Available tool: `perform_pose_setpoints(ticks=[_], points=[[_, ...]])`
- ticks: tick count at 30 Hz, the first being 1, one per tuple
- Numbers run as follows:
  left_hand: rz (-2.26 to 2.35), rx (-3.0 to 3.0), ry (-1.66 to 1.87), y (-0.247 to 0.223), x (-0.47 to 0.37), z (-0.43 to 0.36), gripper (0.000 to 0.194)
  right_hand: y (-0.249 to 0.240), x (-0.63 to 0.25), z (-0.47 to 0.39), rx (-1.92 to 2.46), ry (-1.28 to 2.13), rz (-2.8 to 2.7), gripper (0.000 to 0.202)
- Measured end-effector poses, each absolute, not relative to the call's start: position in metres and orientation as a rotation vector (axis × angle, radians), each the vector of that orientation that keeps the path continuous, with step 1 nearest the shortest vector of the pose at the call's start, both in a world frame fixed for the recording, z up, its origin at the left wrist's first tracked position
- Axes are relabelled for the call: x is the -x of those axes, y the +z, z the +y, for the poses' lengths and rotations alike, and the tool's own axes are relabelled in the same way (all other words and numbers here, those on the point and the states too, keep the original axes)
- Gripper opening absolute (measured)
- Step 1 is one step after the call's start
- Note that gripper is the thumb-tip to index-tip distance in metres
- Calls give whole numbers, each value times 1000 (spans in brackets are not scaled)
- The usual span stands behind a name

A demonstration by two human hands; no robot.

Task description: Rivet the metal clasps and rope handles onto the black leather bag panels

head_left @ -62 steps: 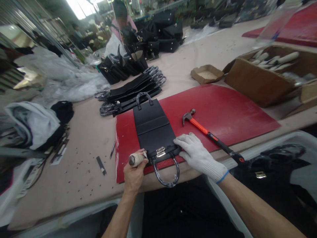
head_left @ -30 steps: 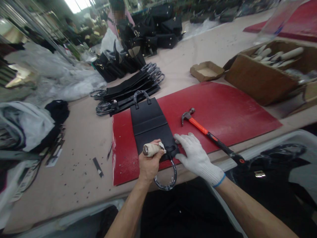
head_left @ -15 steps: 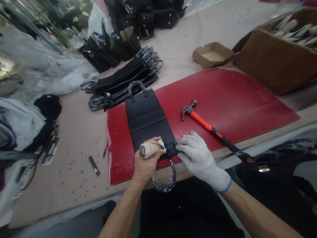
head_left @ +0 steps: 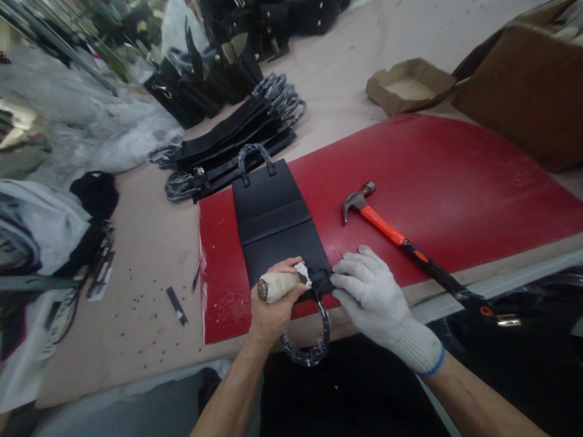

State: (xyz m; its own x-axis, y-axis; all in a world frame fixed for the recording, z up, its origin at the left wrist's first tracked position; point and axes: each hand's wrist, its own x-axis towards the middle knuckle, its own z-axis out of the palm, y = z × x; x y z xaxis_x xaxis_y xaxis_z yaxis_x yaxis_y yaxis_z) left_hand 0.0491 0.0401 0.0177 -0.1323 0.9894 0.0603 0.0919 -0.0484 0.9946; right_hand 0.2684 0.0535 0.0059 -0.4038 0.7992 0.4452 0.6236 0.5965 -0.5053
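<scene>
Red mat (head_left: 473,176) bears a flat black handbag body (head_left: 277,209); left hand (head_left: 269,314) grips a wrapped handle (head_left: 281,285); gloved right hand (head_left: 377,296) at the bag's edge, grip undetermined.

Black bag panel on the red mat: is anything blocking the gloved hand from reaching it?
Nothing visible. The gloved right hand is right by the near right corner of the black bag panel; contact is unclear. The hammer lies farther right, not between them.

Left hand (head_left: 272,314) curled tight, right hand (head_left: 374,297) loosely extended.
</scene>
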Motion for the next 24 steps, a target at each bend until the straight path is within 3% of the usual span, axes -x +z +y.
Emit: perform_pose_setpoints(ticks=[24], points=[[1327, -1254, 1295, 20, -51, 42, 22, 4, -268, 55, 1084, 383, -2163, 15]])
